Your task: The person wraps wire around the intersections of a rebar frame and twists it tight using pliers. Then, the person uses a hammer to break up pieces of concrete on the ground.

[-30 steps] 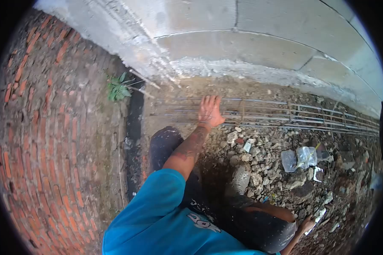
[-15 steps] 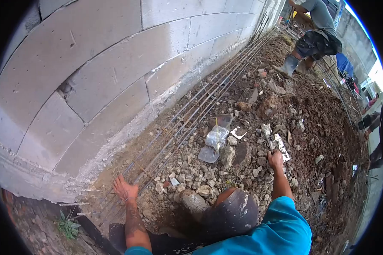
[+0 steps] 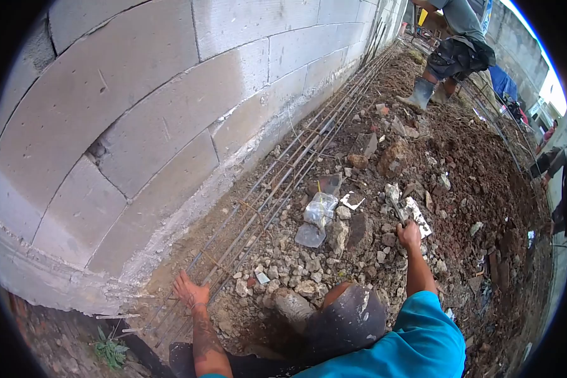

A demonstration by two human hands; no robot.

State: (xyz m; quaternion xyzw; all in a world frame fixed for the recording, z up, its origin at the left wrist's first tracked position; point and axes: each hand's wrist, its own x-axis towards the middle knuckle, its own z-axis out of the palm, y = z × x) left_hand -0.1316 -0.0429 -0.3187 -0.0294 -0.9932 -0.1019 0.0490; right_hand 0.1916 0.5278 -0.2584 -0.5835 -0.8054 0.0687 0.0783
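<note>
Near the lower end of a long rebar cage (image 3: 256, 213), my left hand (image 3: 190, 292) rests on the bars with its fingers spread. The cage lies on the soil along a block wall (image 3: 164, 126). Over the rubble at the right, my right hand (image 3: 409, 234) is closed round a metal tool (image 3: 397, 210), whose far end points up and left beside a pale stone. A white, dirt-spotted piece (image 3: 418, 216) lies just beyond that hand. Crumpled clear plastic (image 3: 320, 210) is on the stones between my hands.
Another person (image 3: 458, 57) in rubber boots stands at the upper right. Part of a further person (image 3: 557, 170) shows at the right edge. Loose stones (image 3: 305, 271) lie before my knee, dark soil (image 3: 479, 189) on the right, and a small plant (image 3: 110, 349) at lower left.
The view has shifted slightly, so the wall and cage sit a little lower. Both hands keep their places on the cage and the tool. The other person's upper body has shifted slightly.
</note>
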